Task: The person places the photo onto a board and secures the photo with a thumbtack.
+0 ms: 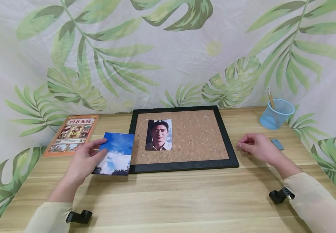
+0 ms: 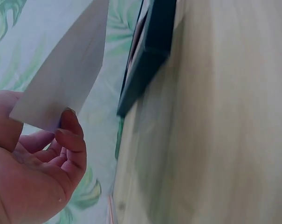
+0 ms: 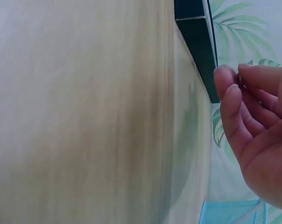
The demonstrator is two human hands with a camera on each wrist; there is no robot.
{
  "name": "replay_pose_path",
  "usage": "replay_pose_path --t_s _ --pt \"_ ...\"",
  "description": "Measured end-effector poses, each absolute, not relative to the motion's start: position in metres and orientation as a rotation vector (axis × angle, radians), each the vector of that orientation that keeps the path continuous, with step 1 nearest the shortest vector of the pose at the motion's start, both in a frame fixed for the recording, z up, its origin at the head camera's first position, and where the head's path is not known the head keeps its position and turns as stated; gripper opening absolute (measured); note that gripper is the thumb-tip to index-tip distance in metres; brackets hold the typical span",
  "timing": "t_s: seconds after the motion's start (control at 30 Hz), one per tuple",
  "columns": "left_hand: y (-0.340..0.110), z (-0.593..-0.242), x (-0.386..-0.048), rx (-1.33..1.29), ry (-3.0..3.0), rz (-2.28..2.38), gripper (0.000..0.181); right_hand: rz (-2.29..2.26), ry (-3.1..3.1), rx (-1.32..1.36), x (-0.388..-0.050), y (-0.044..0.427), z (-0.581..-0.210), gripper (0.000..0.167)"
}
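In the head view my left hand (image 1: 83, 158) pinches a photo of blue sky and clouds (image 1: 116, 152) by its left side. The photo overlaps the left edge of the black-framed cork board (image 1: 197, 139). From the left wrist, the photo's pale back (image 2: 68, 70) appears tilted above the table. A portrait photo (image 1: 159, 136) lies on the board's left half. My right hand (image 1: 258, 147) is just right of the board. In the right wrist view its curled thumb and fingertips (image 3: 229, 91) pinch a tiny dark thing, mostly hidden.
An orange illustrated book (image 1: 73, 136) lies at the left. A blue mesh pen cup (image 1: 277, 115) holding a pencil (image 1: 270, 97) stands at the back right. Behind my right hand is a small blue-grey block (image 1: 277, 144). A leaf-patterned cloth (image 1: 179, 58) hangs behind the table.
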State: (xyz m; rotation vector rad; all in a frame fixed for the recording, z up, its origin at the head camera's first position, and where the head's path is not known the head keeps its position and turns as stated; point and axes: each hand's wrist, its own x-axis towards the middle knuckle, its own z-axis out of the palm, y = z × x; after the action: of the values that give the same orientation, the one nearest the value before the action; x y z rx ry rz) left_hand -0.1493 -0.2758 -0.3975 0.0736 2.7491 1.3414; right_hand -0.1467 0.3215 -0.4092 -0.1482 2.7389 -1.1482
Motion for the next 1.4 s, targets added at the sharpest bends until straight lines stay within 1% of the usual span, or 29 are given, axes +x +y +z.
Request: replay_pose_path --t_s 0.3,0.53,0.67,0.83,1.07,1.23,1.4 --pt "-0.228 -0.394 -0.165 0.134 2.626 1.482 0.055 -1.226 2.716 -0.122 -0.153 0.313 -0.402 0.026" --pt "-0.188 -0.397 -0.182 0.175 2.565 1.509 0.053 -1.237 2.696 -0.054 -0.166 0.301 -0.402 0.032" --pt "-0.165 -0.399 -0.19 0.2 2.557 1.506 0.05 -1.331 2.6 -0.037 -0.175 0.291 -0.402 0.03" --pt "-0.144 -0.403 -0.2 0.212 2.558 1.51 0.049 -1.438 2.508 -0.08 -0.188 0.277 -0.403 0.028" --pt "-0.121 -0.409 -0.207 0.271 2.557 1.512 0.05 -1.402 2.498 -0.171 -0.202 0.261 -0.405 0.025" --pt "-0.102 -0.414 -0.213 0.256 2.507 1.54 0.053 -1.432 2.497 -0.214 -0.214 0.252 -0.404 0.022" --pt "-0.078 -0.414 -0.219 0.231 2.488 1.541 0.058 -1.438 2.501 -0.185 -0.224 0.245 -0.403 0.02"
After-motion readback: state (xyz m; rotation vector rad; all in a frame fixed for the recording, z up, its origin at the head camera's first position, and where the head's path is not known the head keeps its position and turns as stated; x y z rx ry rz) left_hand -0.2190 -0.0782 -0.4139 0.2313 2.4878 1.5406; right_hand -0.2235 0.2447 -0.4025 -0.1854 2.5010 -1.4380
